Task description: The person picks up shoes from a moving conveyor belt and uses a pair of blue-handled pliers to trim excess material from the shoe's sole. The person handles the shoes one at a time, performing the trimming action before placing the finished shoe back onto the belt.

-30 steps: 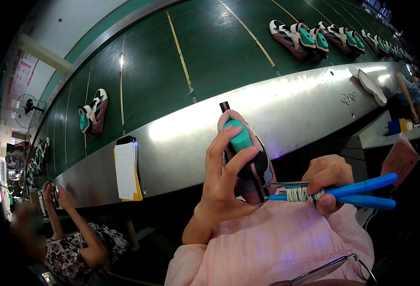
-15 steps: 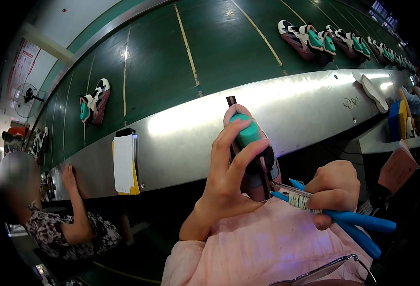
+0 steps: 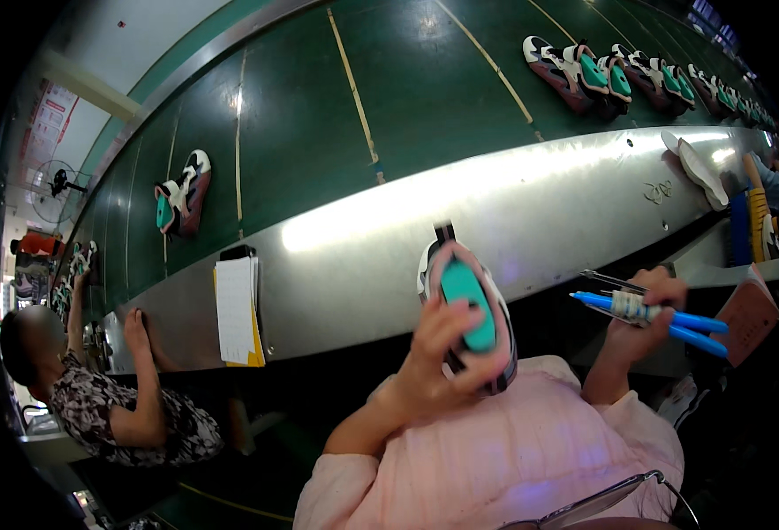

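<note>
My left hand [image 3: 425, 362], slightly blurred, grips a shoe [image 3: 501, 327] at its near end, in front of my chest. A teal insert [image 3: 465, 287] shows inside the shoe's pink-lined opening, and a dark strap [image 3: 444, 233] stands up at its far end. Off to the right, away from the shoe, my right hand [image 3: 654, 300] is closed round a bundle of blue pens [image 3: 699, 325] and thin metal tweezers [image 3: 608, 281]. Pale cord [image 3: 630, 307] is wound about the bundle. The tweezer tips point left.
Before me runs a metal ledge [image 3: 345, 291] beside a green conveyor [image 3: 301, 132]. Papers [image 3: 238, 309] lie on the ledge; shoes [image 3: 575, 75] stand at the far right, and a lone shoe [image 3: 185, 194] at left. A co-worker [image 3: 133, 406] sits at left.
My right hand has moved right and up, away from the shoe, with pens and tweezers still in it. The shoe is lower and turned, and my left hand has shifted toward its near end.
</note>
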